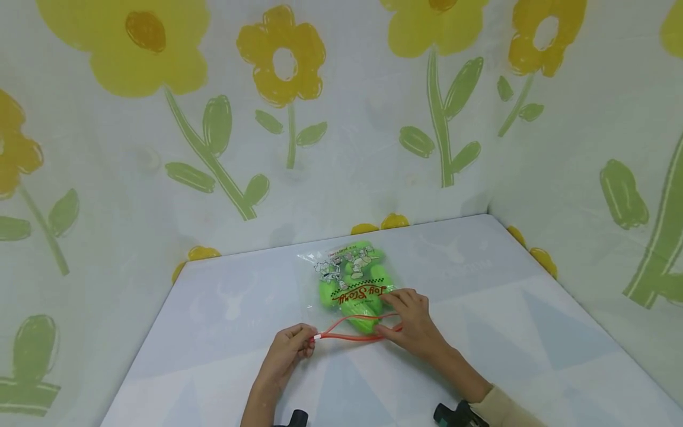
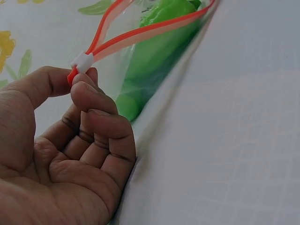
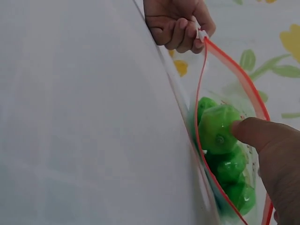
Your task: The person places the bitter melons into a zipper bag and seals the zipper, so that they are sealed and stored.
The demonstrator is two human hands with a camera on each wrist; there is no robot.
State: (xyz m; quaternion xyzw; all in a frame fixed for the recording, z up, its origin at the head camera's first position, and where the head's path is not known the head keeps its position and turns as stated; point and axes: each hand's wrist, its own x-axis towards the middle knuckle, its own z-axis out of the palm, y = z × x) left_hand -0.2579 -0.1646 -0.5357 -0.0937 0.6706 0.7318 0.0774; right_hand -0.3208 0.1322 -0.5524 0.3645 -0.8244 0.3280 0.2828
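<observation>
A clear zip bag (image 1: 308,279) with a red zip edge and printed "Toy Story" lettering lies on the table, its mouth gaping toward me. Several shiny green rounded things (image 3: 229,161) fill it, with a longer green piece (image 2: 159,51) near the mouth; their exact kind is unclear. My left hand (image 1: 285,350) pinches the left end of the zip by the white slider (image 2: 83,62). At the right side of the mouth, my right hand (image 1: 418,326) holds the bag's upper wall, thumb at the opening and fingers over the printed side. Its fingers are mostly hidden in the right wrist view.
The pale table (image 1: 224,332) has a faint triangle pattern. Its far edge meets a white cloth backdrop (image 1: 341,178) with yellow flowers, which also rises on both sides. Dark wrist devices (image 1: 459,414) show at the bottom.
</observation>
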